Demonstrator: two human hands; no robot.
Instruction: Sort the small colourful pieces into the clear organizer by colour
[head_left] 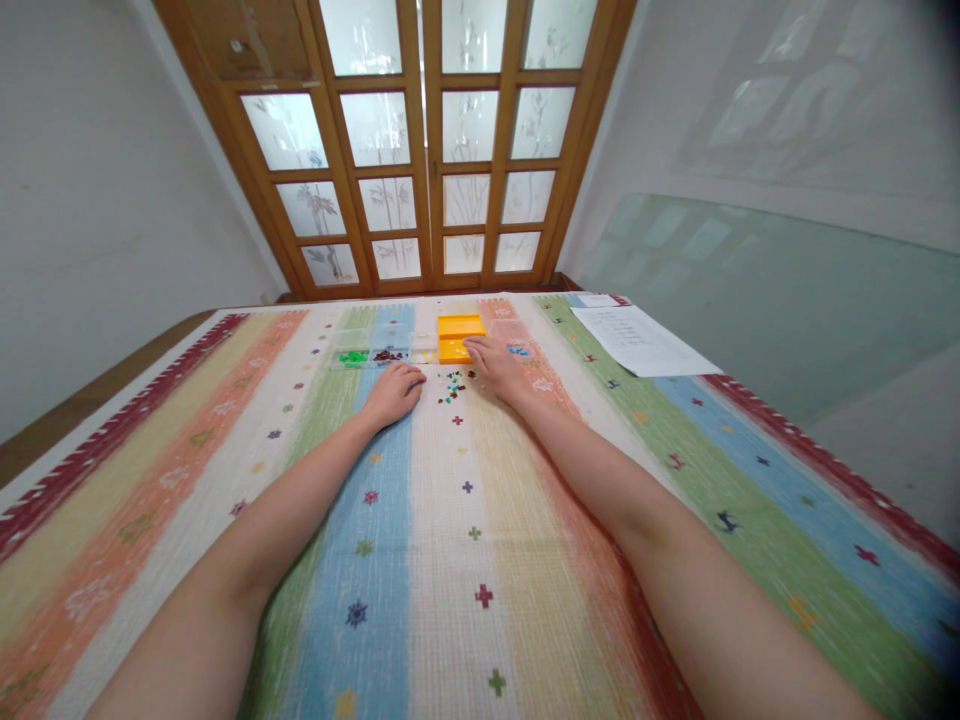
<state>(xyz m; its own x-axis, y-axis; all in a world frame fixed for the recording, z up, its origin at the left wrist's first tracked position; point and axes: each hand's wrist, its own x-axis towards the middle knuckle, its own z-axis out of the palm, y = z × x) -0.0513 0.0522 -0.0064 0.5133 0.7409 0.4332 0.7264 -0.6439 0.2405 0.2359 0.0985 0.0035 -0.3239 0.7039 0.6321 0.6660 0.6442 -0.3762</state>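
Note:
My left hand (395, 393) lies on the tablecloth with its fingers loosely stretched, just in front of the clear boxes and holding nothing I can see. My right hand (496, 370) reaches over the front edge of an orange box (461, 327) that stands with its lid folded back. Its thumb and fingertips are drawn together there; anything small between them is hidden. Between both hands lies a scatter of small mixed beads (452, 386), green, blue and dark red. Left of the orange box are green beads (353, 357), dark red beads (388, 356) and yellow beads (424, 356) in clear boxes.
Blue beads (518, 351) sit in another clear box right of the orange one. A printed paper sheet (637, 338) lies at the far right. The striped tablecloth (457, 560) covers the table. Behind stand wooden glazed doors (427, 180); a glass panel (757, 290) leans on the right wall.

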